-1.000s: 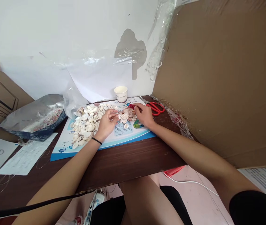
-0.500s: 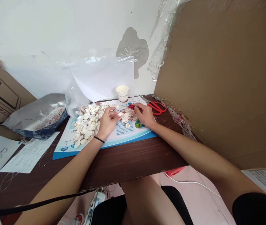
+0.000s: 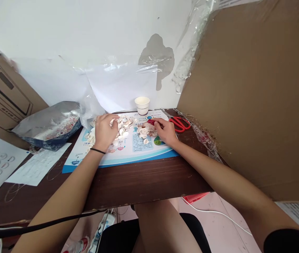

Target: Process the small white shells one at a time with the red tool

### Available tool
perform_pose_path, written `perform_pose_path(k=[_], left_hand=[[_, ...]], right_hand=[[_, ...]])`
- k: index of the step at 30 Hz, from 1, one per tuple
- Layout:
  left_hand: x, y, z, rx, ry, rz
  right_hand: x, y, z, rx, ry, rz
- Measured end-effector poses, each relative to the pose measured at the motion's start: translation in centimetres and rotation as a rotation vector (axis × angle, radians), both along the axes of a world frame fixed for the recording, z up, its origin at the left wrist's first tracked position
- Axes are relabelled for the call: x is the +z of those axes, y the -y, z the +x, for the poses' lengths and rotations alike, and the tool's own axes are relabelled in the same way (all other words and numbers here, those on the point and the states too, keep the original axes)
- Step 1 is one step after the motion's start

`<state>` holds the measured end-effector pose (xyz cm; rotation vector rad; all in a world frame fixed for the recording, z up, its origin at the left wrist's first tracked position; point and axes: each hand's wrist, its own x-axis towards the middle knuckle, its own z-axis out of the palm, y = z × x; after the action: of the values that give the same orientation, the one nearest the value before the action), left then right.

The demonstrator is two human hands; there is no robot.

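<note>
My left hand (image 3: 105, 131) rests over the larger pile of pale seashells (image 3: 124, 126), thumb and index finger apart with shells showing in the gap. Its other fingertips are hidden behind the hand. Closed at the fingertips, my right hand (image 3: 165, 131) holds a small deep-red thing (image 3: 151, 122) whose kind I cannot make out. Just left of those fingers lies a smaller heap of seashells (image 3: 143, 131), whitish and pinkish-brown. Both heaps lie on a blue-and-white printed sheet (image 3: 120, 160).
Red-handled scissors (image 3: 179, 123) lie right of my right hand. A paper cup (image 3: 142, 105) stands behind the sheet. At the left is a plastic bag (image 3: 52, 128) of small pink-and-white bits; a large cardboard panel (image 3: 252, 98) blocks the right side.
My left hand has moved left from the smaller heap to the larger shell pile, its fingers now spread apart. My right hand stays by the smaller heap. The camera view has shifted slightly.
</note>
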<state>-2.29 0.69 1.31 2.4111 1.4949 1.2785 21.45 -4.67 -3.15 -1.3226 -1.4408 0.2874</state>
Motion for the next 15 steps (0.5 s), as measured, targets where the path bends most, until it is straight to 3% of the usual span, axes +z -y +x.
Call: perform_pose_path(k=[5, 11, 15], left_hand=[[0.0, 0.0, -1.0, 0.121, -0.226, -0.097], [0.0, 1.3, 0.0, 0.046, -0.428, -0.128], [-0.4, 1.1, 0.1, 0.051, -0.432, -0.141]], right_hand=[[0.0, 0.2, 0.0, 0.037, -0.007, -0.002], [0.2, 0.4, -0.1, 0.065, 0.007, 0.026], [0.2, 0.4, -0.1, 0.056, 0.005, 0.033]])
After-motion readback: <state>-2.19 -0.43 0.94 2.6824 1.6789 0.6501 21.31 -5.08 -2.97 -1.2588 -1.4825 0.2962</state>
